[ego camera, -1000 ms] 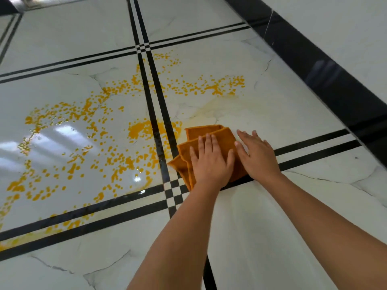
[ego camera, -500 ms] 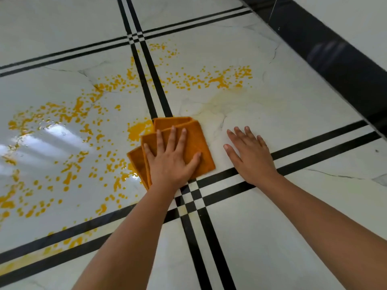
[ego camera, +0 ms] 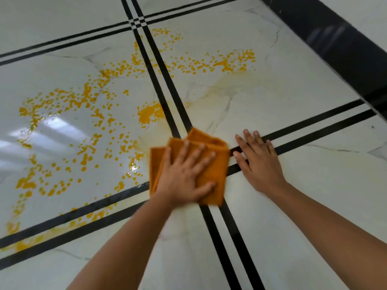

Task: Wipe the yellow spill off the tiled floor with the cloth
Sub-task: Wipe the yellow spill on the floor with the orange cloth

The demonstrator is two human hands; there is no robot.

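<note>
My left hand (ego camera: 185, 177) lies flat with fingers spread on the folded orange cloth (ego camera: 211, 162), pressing it down rather than closing a grip around it; the cloth sits on the crossing of the black inlay stripes (ego camera: 165, 86) in the glossy white marble-look tiled floor (ego camera: 272, 91). My right hand (ego camera: 258, 162) is open, palm down on the bare floor just beside the cloth, holding nothing, bracing me. The yellow spill of scattered droplets (ego camera: 88, 122) lies mostly to the left and beyond, with a thicker blot (ego camera: 149, 113) near the stripes. I judge the best stroke gathers droplets inward under even palm pressure, refolding to a clean face once soaked. A pale yellowish smear (ego camera: 226, 84) ahead wants a second pass. A dark border strip (ego camera: 335, 45) runs along the right, well apart; nothing blocks the sweep.
</note>
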